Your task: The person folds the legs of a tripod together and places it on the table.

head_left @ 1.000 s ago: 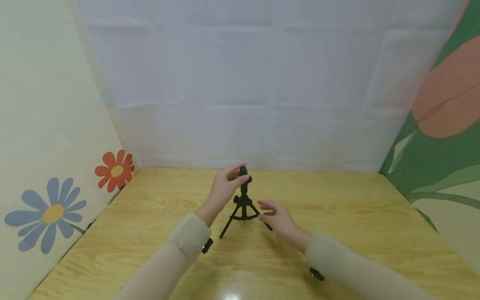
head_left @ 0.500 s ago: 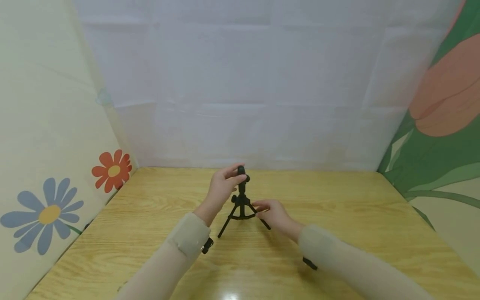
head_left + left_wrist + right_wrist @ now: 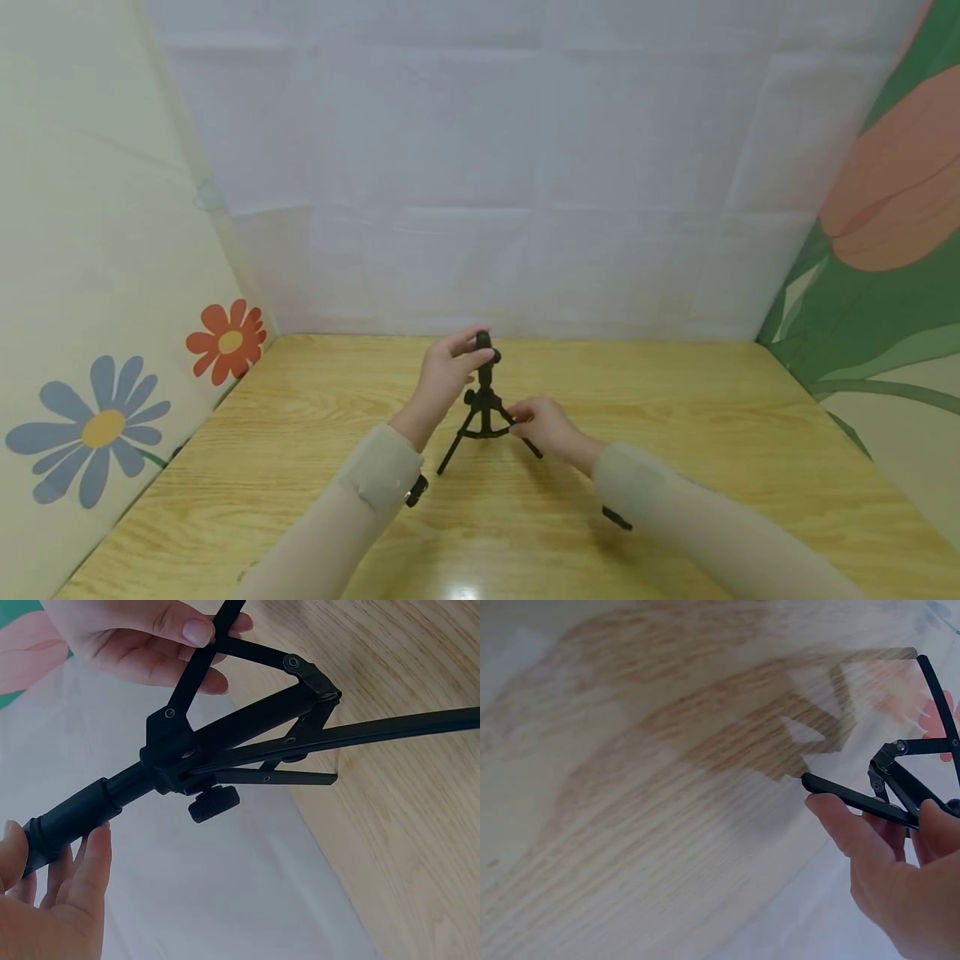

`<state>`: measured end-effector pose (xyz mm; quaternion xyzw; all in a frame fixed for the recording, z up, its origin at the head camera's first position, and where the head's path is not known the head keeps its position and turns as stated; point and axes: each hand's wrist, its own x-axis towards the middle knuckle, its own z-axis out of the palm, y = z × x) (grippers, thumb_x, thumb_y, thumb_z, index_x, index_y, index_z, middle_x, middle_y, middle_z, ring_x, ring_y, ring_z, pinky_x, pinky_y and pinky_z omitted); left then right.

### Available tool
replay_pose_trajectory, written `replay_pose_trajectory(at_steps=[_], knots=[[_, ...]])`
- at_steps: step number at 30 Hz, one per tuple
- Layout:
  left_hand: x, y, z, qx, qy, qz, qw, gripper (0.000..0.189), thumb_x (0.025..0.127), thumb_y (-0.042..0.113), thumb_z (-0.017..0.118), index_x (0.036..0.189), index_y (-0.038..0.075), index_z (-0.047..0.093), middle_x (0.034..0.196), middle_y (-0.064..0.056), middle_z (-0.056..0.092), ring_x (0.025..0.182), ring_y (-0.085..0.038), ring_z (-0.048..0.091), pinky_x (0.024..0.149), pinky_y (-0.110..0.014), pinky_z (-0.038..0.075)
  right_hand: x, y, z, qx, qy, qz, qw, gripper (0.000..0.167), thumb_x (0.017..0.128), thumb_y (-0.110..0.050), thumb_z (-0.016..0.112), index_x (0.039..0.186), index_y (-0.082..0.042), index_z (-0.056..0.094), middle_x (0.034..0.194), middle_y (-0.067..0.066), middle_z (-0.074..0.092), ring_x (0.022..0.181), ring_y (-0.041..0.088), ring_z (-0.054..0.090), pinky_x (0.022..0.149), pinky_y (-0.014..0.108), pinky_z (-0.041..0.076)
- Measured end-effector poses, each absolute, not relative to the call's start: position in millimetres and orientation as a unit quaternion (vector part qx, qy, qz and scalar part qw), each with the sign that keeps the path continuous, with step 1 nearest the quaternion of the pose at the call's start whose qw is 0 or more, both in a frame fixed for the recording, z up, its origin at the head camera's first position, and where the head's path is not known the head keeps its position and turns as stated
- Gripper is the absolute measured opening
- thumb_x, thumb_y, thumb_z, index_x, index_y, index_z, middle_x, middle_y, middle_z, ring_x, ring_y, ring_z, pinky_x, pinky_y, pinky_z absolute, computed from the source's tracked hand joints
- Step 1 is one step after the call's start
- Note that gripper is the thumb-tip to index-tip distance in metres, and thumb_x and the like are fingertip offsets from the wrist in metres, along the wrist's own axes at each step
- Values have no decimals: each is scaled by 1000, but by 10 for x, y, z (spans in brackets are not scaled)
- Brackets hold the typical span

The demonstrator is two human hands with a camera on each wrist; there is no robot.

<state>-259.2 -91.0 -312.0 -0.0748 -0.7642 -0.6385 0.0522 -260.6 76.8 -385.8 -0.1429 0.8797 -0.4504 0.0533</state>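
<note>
A small black tripod [image 3: 486,379] stands on the wooden table with its legs spread, upright in the head view. My left hand [image 3: 441,373] grips the upper part of its centre column, thumb on the near side. In the left wrist view, that hand's fingers [image 3: 90,877] curl around the ribbed end of the column. My right hand [image 3: 551,429] pinches the right leg near the folding brace. The right wrist view shows the leg [image 3: 862,801] between thumb and fingers, its tip projecting past them. A round knob [image 3: 214,803] sticks out from the tripod's hub.
Pale wooden table [image 3: 300,467] spreads around the tripod. A white creased sheet [image 3: 480,183] hangs behind it, with flower-painted panels [image 3: 82,250] at the left and right. Small black devices [image 3: 416,490] are strapped at both wrists.
My right hand has moved left to the tripod's right leg, and its fingers have closed on it. The left hand keeps its hold on the column.
</note>
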Motion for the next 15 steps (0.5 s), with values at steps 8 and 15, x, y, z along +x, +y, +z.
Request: replay_pose_trajectory(at_steps=[8,15], knots=[[-2584,-908,-3118,-76,-769,-631,62,40,94,11,65,134,7,59,123,-18,63,108,-31,61,85,-47,51,-2616,757,-3870,-148,878,-453,54,23,88,8,65,110,7,68,105,13,66,93,24,61,76,36,54],[-2565,-914,-3103,-74,-772,-628,60,41,94,10,64,134,6,58,124,-19,62,108,-32,61,85,-49,51,-2608,733,-3881,-139,875,-461,46,23,87,8,66,110,6,68,102,13,66,92,25,60,74,36,54]])
